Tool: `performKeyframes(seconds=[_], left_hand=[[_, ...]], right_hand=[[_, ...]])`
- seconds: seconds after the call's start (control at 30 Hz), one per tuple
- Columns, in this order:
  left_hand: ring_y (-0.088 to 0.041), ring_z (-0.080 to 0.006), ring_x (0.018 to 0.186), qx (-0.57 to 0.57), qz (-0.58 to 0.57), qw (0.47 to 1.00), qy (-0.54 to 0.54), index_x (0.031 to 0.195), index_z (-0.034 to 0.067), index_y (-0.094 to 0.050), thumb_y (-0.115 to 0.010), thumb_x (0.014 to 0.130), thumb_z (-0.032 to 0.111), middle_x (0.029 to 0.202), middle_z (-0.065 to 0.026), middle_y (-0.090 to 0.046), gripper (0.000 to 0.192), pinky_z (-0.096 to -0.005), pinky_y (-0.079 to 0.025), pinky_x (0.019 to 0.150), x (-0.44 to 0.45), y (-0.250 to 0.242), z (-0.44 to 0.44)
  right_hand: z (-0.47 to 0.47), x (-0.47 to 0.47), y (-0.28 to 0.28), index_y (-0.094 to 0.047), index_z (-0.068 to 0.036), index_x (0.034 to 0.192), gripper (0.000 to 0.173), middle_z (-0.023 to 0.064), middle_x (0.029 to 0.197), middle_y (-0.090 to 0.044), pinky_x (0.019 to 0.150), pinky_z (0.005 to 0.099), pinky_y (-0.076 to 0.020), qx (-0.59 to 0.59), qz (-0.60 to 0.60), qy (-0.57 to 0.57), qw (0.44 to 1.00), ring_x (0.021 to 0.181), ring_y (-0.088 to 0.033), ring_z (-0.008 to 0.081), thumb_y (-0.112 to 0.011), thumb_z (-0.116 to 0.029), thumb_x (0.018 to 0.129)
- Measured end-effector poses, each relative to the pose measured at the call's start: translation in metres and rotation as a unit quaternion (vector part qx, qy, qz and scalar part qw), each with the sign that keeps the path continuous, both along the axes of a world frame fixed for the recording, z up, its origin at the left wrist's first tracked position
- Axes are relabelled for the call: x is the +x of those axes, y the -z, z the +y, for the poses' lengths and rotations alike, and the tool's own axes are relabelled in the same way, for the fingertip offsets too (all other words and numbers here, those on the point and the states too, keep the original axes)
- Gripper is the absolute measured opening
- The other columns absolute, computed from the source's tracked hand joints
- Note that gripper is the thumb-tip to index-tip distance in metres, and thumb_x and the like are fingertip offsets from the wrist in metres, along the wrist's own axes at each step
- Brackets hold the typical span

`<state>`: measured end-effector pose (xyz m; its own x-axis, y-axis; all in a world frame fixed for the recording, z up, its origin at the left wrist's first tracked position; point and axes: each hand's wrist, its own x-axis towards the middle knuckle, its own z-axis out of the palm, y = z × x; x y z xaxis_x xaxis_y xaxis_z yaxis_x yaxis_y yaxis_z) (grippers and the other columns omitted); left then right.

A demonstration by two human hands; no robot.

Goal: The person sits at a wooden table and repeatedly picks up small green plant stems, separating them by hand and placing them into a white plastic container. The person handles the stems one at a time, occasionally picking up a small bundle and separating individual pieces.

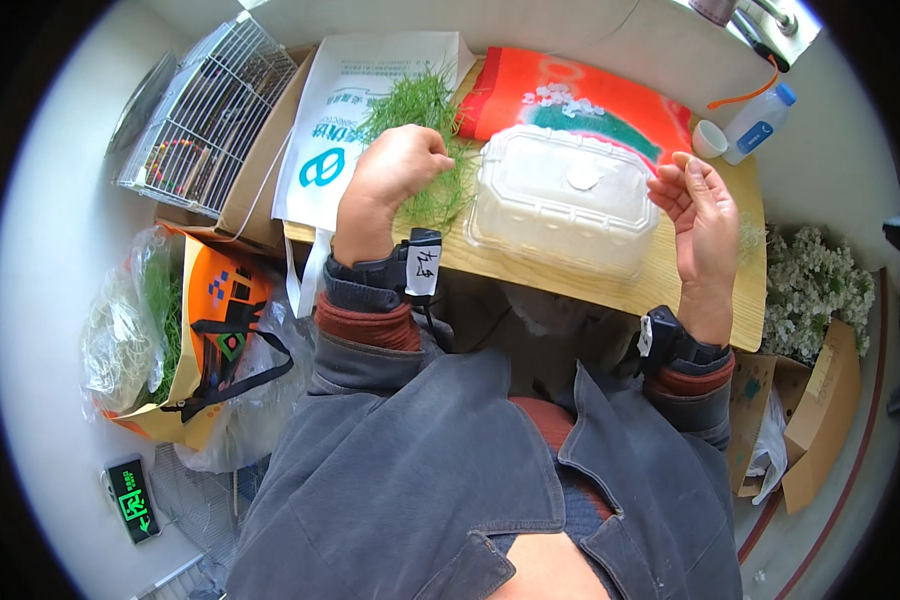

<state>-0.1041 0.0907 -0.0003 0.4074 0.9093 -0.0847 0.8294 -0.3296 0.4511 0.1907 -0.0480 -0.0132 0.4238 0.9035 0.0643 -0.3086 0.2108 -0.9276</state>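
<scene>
My left hand [409, 161] is over a heap of thin green plastic-looking stems [416, 105], its fingers bent down; its fingertips are mostly hidden, so a grip on the stems is not clear. Right of it is a translucent plastic tub [562, 199], upside down, with a small white piece [583, 177] on top. My right hand [697, 210] is raised by the tub's right end, thumb and forefinger close together; whether something tiny is between them is too small to tell. Behind the tub, small white blossoms [562, 99] lie on a red and green cloth [607, 82].
A white bag [322, 120] and a wire cage [210, 112] stand left of the wooden table [555, 281]. A white cup [709, 139] and bottle [761, 124] are at the back right. White flowers [817, 285] fill a cardboard box [821, 420]. An orange bag [225, 322] holds greenery.
</scene>
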Motion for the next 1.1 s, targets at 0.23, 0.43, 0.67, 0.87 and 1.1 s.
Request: performKeyframes(seconds=[0.23, 0.43, 0.67, 0.87, 1.1], left_hand=[[-0.063, -0.0321, 0.08, 0.121, 0.041, 0.984, -0.124, 0.085, 0.003, -0.067, -0.067, 0.076, 0.034, 0.084, -0.0172, -0.066, 0.032, -0.0397, -0.049, 0.071, 0.026, 0.02, -0.008], [-0.063, -0.0343, 0.086, 0.134, 0.069, 0.977, -0.149, 0.087, 0.005, -0.068, -0.063, 0.078, 0.03, 0.088, -0.0184, -0.066, 0.027, -0.0409, -0.049, 0.077, 0.039, 0.03, 0.007], [-0.051, -0.0089, 0.066, 0.01, -0.205, 0.972, -0.114, 0.084, 0.002, -0.065, -0.066, 0.082, 0.025, 0.07, -0.0008, -0.059, 0.023, -0.0243, -0.043, 0.063, 0.01, -0.004, 0.003], [-0.051, -0.0066, 0.073, -0.086, -0.439, 0.894, 0.023, 0.09, 0.001, -0.063, -0.061, 0.087, 0.016, 0.078, 0.001, -0.06, 0.015, -0.0207, -0.041, 0.067, 0.026, -0.028, -0.027], [-0.05, -0.009, 0.067, 0.008, -0.413, 0.897, 0.155, 0.083, 0.002, -0.062, -0.068, 0.081, 0.01, 0.066, -0.0004, -0.053, 0.01, -0.0225, -0.041, 0.061, 0.083, -0.024, -0.075]], right_hand=[[0.001, -0.011, -0.002, -0.057, 0.003, 0.102, 0.023, 0.0104, 0.086, -0.065, 0.073, 0.0292, -0.0533, -0.006, -0.016, -0.012, 1.0, 0.077, -0.065, 0.0184, -0.051, -0.018, 0.095], [-0.004, -0.01, -0.005, -0.057, 0.003, 0.101, 0.022, 0.0092, 0.084, -0.064, 0.073, 0.0288, -0.053, -0.016, -0.021, -0.009, 1.0, 0.076, -0.064, 0.0173, -0.05, -0.018, 0.095], [-0.008, -0.006, -0.009, -0.058, 0.0, 0.099, 0.02, 0.0077, 0.083, -0.064, 0.072, 0.0284, -0.0527, -0.019, -0.017, -0.004, 1.0, 0.074, -0.064, 0.0165, -0.051, -0.017, 0.094], [-0.008, -0.017, -0.018, -0.058, 0.0, 0.098, 0.019, 0.0077, 0.082, -0.064, 0.067, 0.0269, -0.0512, -0.004, -0.035, -0.02, 0.999, 0.071, -0.062, 0.0151, -0.054, -0.018, 0.093], [-0.017, -0.034, -0.03, -0.055, 0.0, 0.111, 0.026, 0.0071, 0.085, -0.062, 0.06, 0.0206, -0.0439, 0.084, -0.086, -0.103, 0.987, 0.068, -0.057, 0.0099, -0.053, -0.019, 0.094]])
